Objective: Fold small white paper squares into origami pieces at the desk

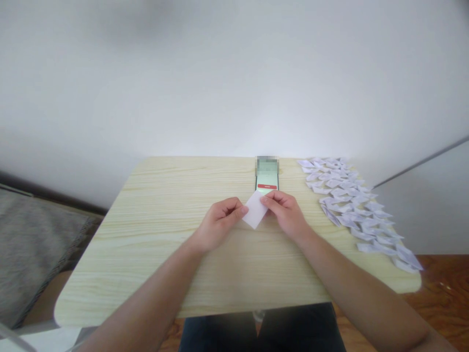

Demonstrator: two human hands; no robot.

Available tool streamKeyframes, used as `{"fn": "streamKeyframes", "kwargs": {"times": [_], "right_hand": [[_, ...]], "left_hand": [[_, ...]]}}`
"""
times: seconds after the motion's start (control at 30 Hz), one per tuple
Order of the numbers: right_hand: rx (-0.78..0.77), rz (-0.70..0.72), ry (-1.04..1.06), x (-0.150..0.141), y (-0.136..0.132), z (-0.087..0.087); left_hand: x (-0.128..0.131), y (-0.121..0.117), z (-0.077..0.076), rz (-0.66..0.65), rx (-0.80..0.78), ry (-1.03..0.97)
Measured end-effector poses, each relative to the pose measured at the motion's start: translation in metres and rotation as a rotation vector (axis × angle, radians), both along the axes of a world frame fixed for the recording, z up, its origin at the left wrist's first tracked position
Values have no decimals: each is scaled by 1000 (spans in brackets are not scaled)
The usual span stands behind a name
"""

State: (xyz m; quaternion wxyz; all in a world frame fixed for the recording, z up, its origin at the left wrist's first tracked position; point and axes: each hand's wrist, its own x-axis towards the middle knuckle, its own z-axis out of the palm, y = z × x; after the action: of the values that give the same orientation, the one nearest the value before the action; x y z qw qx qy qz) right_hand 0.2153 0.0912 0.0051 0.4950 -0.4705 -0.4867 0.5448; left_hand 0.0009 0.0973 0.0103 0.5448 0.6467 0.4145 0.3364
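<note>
On my remote feed, the white paper (255,213) spans the gap between both pinching hands: the left hand (219,221) grips its left corner, the right hand (288,211) its upper-right edge. Folded paper pieces (348,203) line the table's (146,220) right side; the phone (267,177) sits just beyond the paper, before the wall (234,83).

The tabletop (146,220) is pale, yellowish wood with fine streaks of grain running from side to side, and its near corners are rounded. Along its right side lies a crowd of white folded paper pieces (348,205), pointed in shape, set close together in rough rows, many of them touching. They run from the far edge down toward the near right corner. At the far edge, left of these rows, is a phone (267,177) with a pale green screen and a red bar, its top part blurred into blocks
</note>
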Motion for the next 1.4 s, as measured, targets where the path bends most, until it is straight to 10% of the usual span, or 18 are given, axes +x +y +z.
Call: {"fn": "streamKeyframes", "kwargs": {"times": [1.4], "right_hand": [[70, 48, -129, 1, -6, 6]], "left_hand": [[-3, 1, -3, -1, -72, -208]]}}
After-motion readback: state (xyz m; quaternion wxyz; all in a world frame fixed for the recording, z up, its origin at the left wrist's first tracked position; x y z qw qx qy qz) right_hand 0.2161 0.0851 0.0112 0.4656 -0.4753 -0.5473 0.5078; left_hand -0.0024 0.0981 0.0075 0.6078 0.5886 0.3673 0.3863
